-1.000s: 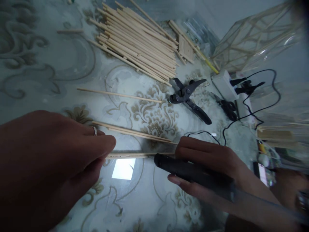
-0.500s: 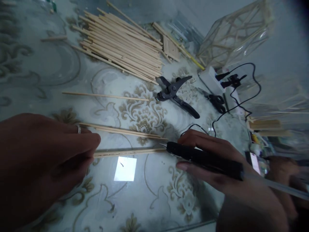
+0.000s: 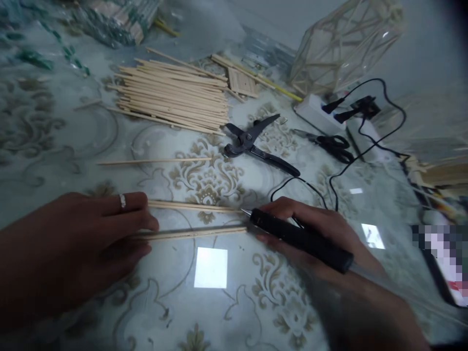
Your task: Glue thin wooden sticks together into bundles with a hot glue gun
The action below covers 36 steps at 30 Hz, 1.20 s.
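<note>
My left hand [image 3: 106,229], with a ring on one finger, rests at the left ends of two thin wooden stick pairs. Its fingers touch the upper pair of sticks [image 3: 190,206], while the lower pair of sticks [image 3: 197,234] runs out between its fingers and thumb. A black hot glue gun [image 3: 300,239] with a translucent glue stick at its back is gripped in my right hand [image 3: 329,234]. Its metal tip meets or nearly meets the upper pair's right end. My right fingertips, partly hidden behind the gun, are close to the lower pair's right end.
Beyond the hands lie a single stick [image 3: 153,161], a heap of sticks [image 3: 171,95], black cutting pliers [image 3: 252,141] and scissors [image 3: 332,144]. A power strip [image 3: 318,112] with black cables stands at the right, near a wrapped stick frame [image 3: 343,48]. A phone [image 3: 442,263] is at the right edge.
The view has shifted. My left fingers have come over the left part of the upper pair. The glue gun's tip remains near its right end. Another person's hand at the right has left view.
</note>
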{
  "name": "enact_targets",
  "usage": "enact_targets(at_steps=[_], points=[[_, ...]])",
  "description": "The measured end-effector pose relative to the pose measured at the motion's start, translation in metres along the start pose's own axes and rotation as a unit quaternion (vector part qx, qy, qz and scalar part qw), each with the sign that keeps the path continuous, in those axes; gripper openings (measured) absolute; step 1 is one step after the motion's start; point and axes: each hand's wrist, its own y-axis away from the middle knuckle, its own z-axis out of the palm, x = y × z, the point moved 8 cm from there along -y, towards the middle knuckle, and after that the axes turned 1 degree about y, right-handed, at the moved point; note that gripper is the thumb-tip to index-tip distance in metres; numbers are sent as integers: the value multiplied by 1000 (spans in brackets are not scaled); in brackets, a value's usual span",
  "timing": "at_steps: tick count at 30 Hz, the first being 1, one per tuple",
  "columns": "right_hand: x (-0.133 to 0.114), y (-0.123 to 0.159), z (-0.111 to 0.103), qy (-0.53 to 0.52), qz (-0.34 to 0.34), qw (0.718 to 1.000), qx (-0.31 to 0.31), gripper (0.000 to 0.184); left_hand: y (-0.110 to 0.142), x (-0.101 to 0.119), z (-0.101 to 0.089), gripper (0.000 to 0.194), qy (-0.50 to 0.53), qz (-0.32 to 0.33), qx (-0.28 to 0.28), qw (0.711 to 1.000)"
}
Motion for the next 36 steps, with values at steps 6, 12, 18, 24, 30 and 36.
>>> enact_targets(at_steps=[6, 12, 18, 24, 30, 36], points=[[-4, -2, 16, -1, -3, 1000, 4, 10, -14, 32, 2, 26, -12, 54, -37, 998], [-9, -6, 21, 13, -39, 999, -5, 4, -27, 51, 9, 22, 4, 51, 2, 999], [-7, -5, 23, 16, -46, 999, 2, 7, -38, 61, 11, 26, 67, 64, 45, 995], [-6, -5, 24, 10, -42, 999, 1, 12, -39, 59, 10, 32, 88, 41, 53, 994], [3, -4, 24, -3, -13, 1000, -16, 14, -41, 62, 8, 33, 106, 28, 57, 992], [9, -1, 27, -9, 30, 999, -16, 12, -41, 61, 9, 33, 111, 20, 60, 992]])
